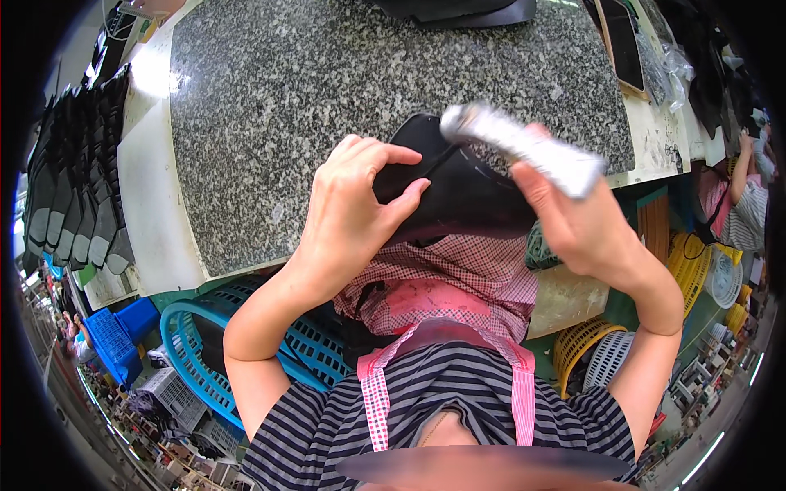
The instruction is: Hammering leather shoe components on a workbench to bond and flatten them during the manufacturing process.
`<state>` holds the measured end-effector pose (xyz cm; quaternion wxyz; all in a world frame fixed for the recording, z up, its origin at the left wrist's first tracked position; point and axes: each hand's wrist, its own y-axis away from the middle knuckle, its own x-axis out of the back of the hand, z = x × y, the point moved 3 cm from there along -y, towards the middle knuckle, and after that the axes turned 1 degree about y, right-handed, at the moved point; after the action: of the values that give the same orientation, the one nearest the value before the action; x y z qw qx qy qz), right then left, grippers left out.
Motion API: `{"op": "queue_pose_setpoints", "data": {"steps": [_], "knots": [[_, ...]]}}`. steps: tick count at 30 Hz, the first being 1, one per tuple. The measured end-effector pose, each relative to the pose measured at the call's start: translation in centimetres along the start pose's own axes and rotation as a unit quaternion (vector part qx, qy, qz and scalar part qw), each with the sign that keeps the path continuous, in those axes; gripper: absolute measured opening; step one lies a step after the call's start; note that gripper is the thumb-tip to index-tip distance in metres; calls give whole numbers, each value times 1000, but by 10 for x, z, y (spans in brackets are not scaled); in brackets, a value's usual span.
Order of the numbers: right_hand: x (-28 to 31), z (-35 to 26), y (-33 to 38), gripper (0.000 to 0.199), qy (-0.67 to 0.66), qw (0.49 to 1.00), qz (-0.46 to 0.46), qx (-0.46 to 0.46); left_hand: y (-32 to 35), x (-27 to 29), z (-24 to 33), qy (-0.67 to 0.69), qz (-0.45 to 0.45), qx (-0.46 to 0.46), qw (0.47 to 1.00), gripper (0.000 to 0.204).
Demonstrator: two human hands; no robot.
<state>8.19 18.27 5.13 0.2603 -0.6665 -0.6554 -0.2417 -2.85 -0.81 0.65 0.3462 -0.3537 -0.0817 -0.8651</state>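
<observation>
A black leather piece, apparently a shoe upper [467,192], lies over the near edge of the speckled stone slab [327,74]. My left hand [356,192] has thumb and forefinger closed on its left side. My right hand [577,225] grips a silver hammer [532,147], which is smeared by motion. The hammer's rounded end hangs over the top of the leather piece; whether the two touch I cannot tell. A dark slit or strap runs across the leather below that end.
Stacked black shoe parts [78,180] stand at the left. More black pieces [458,10] lie at the far edge, and a phone [622,45] sits far right. Under the table are a blue basket [192,360] and a yellow basket [577,348]. Another person [741,196] is at the right.
</observation>
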Motion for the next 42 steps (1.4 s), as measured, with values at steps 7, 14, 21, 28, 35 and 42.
{"op": "queue_pose_setpoints", "data": {"steps": [7, 14, 21, 28, 35, 42], "knots": [[-13, 4, 2, 15, 47, 997, -65, -15, -1, 1, 0, 11, -23, 7, 1000, 22], [-28, 3, 8, 18, 39, 995, -84, -38, 1, 5, 2, 7, 1, -22, 1000, 20], [-11, -9, 0, 22, 16, 999, -35, 6, 20, 11, -5, 4, 15, -10, 1000, 16], [-25, -5, 5, 15, 24, 990, -123, -71, 18, 12, -6, 14, 5, -5, 1000, 15], [-35, -5, 18, 38, -14, 991, -84, -99, 24, 11, -9, 5, 17, -33, 999, 17], [-44, -3, 23, 39, -23, 996, -48, -71, 38, 18, -19, -61, 67, -205, 975, 32]]}}
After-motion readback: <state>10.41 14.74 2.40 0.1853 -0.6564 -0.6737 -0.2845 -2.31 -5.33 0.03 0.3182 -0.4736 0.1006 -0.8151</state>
